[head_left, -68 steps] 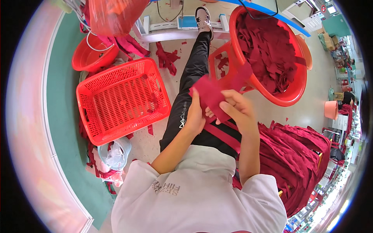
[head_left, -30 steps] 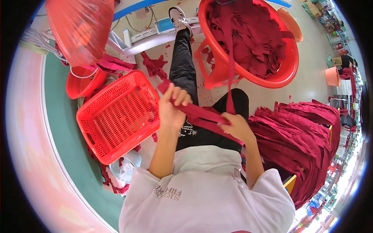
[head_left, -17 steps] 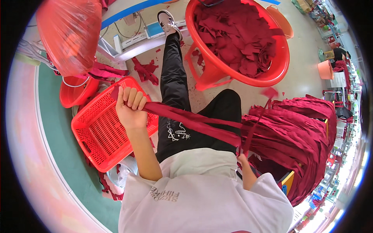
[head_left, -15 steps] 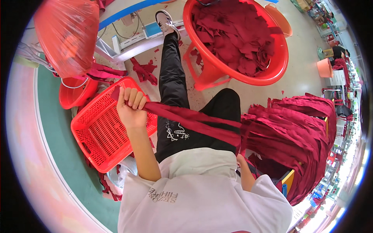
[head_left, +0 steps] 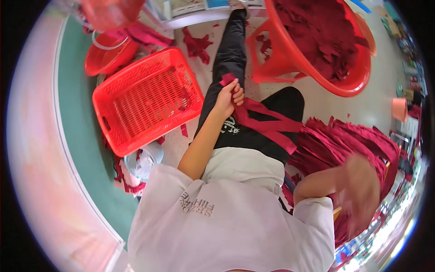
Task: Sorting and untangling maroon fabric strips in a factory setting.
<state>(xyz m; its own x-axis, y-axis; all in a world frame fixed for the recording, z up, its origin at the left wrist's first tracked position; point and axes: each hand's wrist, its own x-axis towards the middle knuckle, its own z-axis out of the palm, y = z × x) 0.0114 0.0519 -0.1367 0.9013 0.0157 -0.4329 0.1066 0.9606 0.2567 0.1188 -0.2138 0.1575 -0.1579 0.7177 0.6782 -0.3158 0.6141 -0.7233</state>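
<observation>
The left hand (head_left: 230,97) is clamping curled fingers around long, flat, dark-red fabric strips (head_left: 263,125) lying across black trousers (head_left: 285,100). The blurred right hand (head_left: 362,185) is hovering over a heaped dark-red fabric pile (head_left: 333,143), finger state unclear. The person is seemingly gathering strips; adding one is calling for a clean pinch.

- Lit brightly across most of the frame, with only soft shading.
- Blown out to white at lower right — harsh glare there, fringed with blue.
- Badly smeared at the right hand (head_left: 360,192), but fairly crisp at the left hand (head_left: 229,97).
- Softened at upper left, over the red plastic bag (head_left: 111,12).
- Bowed strongly toward the rim — black in the corners.
</observation>
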